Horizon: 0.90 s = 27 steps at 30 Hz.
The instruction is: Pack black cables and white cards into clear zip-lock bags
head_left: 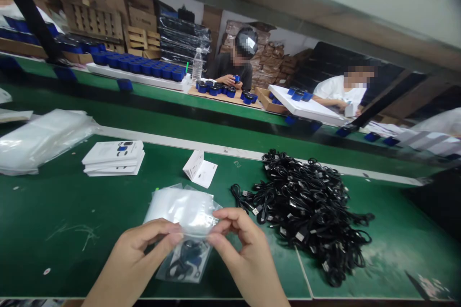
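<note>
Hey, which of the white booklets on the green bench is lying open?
The lone booklet just left of the black cable pile, its cover propped up; the others sit closed in a stack further left.

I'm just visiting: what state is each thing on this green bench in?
Clear plastic bag: held up, coiled black cable inside
Left hand: pinching the bag
Right hand: pinching the bag's other side
Black cables: loose, tangled heap
White booklets: closed, stacked
White leaflet: lying alone, partly open
Plastic bags: piled in a bundle

Packing workshop with green assembly benches
</note>
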Each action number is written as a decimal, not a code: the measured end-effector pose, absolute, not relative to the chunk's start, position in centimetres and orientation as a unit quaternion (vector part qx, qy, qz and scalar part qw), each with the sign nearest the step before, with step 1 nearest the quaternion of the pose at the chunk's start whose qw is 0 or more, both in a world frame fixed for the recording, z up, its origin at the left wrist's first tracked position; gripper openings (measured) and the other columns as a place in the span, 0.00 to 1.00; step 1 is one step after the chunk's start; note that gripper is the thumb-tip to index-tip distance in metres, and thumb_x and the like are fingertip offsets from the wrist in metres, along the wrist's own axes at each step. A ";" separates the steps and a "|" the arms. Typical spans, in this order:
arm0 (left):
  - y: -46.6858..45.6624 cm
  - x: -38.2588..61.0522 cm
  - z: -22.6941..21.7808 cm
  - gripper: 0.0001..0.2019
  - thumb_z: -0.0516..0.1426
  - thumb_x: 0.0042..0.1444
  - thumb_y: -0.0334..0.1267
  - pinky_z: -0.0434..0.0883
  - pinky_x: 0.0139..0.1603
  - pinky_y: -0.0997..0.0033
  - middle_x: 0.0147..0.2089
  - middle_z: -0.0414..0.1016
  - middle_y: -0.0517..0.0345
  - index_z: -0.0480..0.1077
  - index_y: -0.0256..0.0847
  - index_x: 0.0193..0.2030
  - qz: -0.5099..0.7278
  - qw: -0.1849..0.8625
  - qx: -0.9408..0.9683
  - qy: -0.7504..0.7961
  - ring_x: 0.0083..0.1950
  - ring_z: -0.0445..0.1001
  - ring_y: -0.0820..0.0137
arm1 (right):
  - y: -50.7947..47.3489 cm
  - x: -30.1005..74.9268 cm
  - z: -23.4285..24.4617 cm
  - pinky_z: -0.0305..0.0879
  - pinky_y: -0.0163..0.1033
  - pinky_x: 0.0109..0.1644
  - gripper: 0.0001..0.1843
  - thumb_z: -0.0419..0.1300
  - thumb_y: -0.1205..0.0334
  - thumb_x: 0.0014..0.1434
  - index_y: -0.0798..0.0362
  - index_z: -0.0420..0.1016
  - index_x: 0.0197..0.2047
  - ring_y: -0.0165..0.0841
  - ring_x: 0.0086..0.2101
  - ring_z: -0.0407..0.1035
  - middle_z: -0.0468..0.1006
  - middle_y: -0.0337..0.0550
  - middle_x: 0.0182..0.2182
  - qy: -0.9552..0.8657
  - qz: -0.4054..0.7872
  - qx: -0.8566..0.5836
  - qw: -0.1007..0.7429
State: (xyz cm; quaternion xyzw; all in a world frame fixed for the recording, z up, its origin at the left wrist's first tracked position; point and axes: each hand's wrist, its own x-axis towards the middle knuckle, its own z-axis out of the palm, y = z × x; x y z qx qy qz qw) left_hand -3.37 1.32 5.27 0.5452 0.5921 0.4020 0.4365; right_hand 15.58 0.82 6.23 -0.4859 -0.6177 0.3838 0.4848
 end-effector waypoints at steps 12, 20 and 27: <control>1.9 -4.8 4.6 0.11 0.57 0.53 0.48 0.67 0.36 0.84 0.36 0.77 0.61 0.75 0.46 0.29 0.423 0.350 0.567 0.614 0.38 0.75 0.70 | 1.7 14.4 4.5 0.65 0.34 0.38 0.10 0.57 0.64 0.60 0.50 0.67 0.46 0.31 0.33 0.70 0.74 0.39 0.31 -0.609 0.392 -0.516 0.457; 1.5 -3.0 4.1 0.16 0.50 0.58 0.52 0.67 0.28 0.79 0.26 0.73 0.64 0.71 0.45 0.32 0.454 0.424 0.542 0.566 0.26 0.70 0.71 | 2.4 11.0 3.2 0.62 0.34 0.33 0.11 0.55 0.59 0.60 0.51 0.69 0.27 0.31 0.30 0.66 0.68 0.39 0.28 -0.599 0.386 -0.449 0.539; -0.2 -1.5 -0.4 0.18 0.52 0.56 0.56 0.69 0.27 0.75 0.27 0.79 0.59 0.72 0.45 0.37 0.509 0.321 0.527 0.600 0.26 0.75 0.68 | -0.7 8.8 -0.8 0.67 0.37 0.32 0.09 0.64 0.52 0.52 0.48 0.75 0.32 0.36 0.28 0.69 0.74 0.41 0.26 -0.553 0.346 -0.543 0.528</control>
